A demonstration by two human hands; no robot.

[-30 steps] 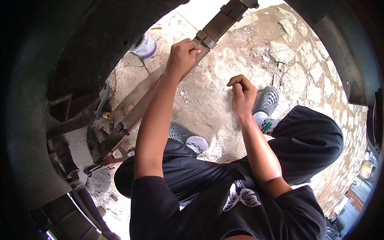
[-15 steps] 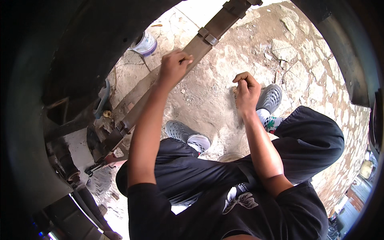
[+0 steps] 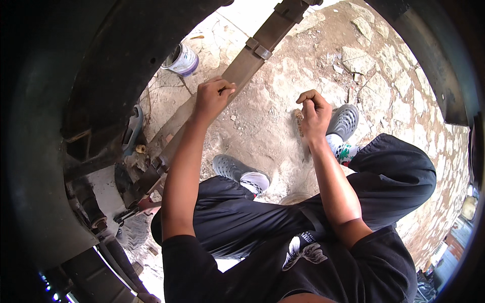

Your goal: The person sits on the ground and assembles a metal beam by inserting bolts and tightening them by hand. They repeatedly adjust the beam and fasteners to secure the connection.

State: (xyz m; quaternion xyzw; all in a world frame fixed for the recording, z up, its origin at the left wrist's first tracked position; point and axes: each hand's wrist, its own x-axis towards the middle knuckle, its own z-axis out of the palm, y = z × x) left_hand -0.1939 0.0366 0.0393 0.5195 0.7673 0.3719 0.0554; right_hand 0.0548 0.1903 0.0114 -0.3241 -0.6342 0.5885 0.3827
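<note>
Only got the head view to go on from my end of the link, so here it is. My left hand (image 3: pixel 211 98) is over the long dark metal bar (image 3: pixel 241 70), fingers curled in toward the thumb. Can't tell from here if it's pinching something small, or if it's actually touching the bar. The bar runs diagonally, from top centre down past my left forearm to the lower left, and a metal clip (image 3: pixel 258 49) wraps it a bit above that hand

My right hand (image 3: pixel 316 116) is off to the right of the bar, well apart from it, thumb up and index finger bent over. A brownish speckled strip (image 3: pixel 298 122) shows right along its side, but I can't tell if I'm gripping it

White and purple bucket (image 3: pixel 183 61) sits left of the bar on pale cracked paving (image 3: pixel 164 93). Grey clogs on the feet, one clog (image 3: pixel 233 167) near the bar, the other clog (image 3: pixel 344 122) just beside my right hand
</note>
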